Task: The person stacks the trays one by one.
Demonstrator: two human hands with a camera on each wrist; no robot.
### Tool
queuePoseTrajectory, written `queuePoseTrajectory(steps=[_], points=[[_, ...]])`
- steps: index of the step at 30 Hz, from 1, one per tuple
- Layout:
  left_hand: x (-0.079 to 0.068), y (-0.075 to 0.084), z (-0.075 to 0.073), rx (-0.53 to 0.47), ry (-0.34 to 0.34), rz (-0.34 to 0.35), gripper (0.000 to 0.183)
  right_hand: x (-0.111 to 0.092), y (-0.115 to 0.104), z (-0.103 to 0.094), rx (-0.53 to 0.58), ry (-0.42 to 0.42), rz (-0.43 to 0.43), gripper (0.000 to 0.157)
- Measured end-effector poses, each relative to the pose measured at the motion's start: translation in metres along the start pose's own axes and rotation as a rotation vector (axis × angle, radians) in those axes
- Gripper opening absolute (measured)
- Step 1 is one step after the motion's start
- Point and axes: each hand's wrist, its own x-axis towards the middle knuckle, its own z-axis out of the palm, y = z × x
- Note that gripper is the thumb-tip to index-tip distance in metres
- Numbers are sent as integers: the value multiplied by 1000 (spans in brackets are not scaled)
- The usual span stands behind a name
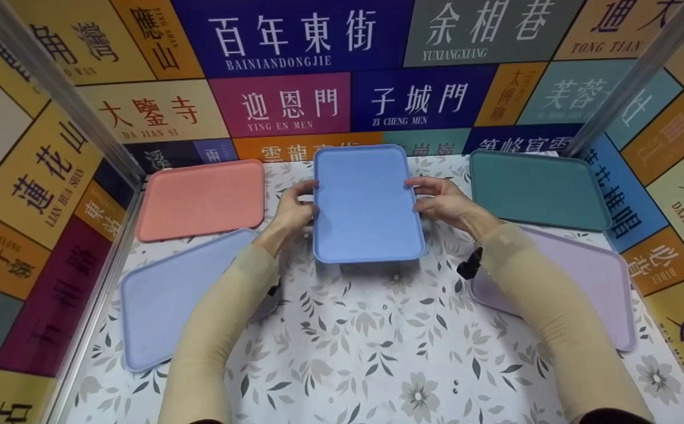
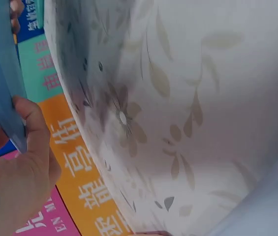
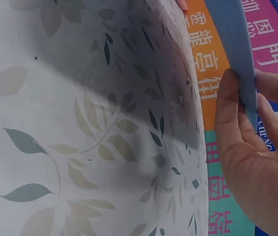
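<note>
Blue tray [image 1: 368,203]: hanging in the air over the far middle of the table, throwing a shadow on the cloth below
Left hand [image 1: 295,209]: gripping the tray's left edge, thumb and fingers pinching it
Right hand [image 1: 448,200]: doing the same on the right edge, so yeah, both hands are holding it up
Coral tray [image 1: 203,200]: lying far left
Periwinkle tray [image 1: 171,294]: sitting near left, angled, with the left forearm covering part of it
Green tray [image 1: 539,189]: resting far right
Lilac tray [image 1: 592,288]: lying near right, the right forearm hiding a chunk of it
Tablecloth [image 1: 342,347]: showing off grey leaves and flowers on white
Sleeves [image 1: 212,330]: covering both forearms in beige
Wall panels [image 1: 280,103]: standing behind the far edge, wearing big Chinese lettering on colourful blocks
</note>
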Motion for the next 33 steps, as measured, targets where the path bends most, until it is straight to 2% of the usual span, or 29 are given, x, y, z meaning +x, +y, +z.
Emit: queuePoseTrajectory(steps=[10,12,16,18,23,28,33], points=[[19,-10,13,-11,13,-36,74,5,16,-1,-65,51,17,73],[23,-11,15,13,18,-36,73,7,20,-1,-79,65,16,72],[36,-20,17,129,21,-24,72,12,27,0,-123,85,5,73],[57,-42,16,211,25,-11,71,14,29,1,-149,98,8,73],[100,-85,18,366,38,-35,73,19,33,5,-217,137,29,74],[111,-95,22,432,27,-50,77,24,36,8,-285,176,37,73],[103,-87,27,490,43,-42,76,30,41,6,-396,224,6,69]])
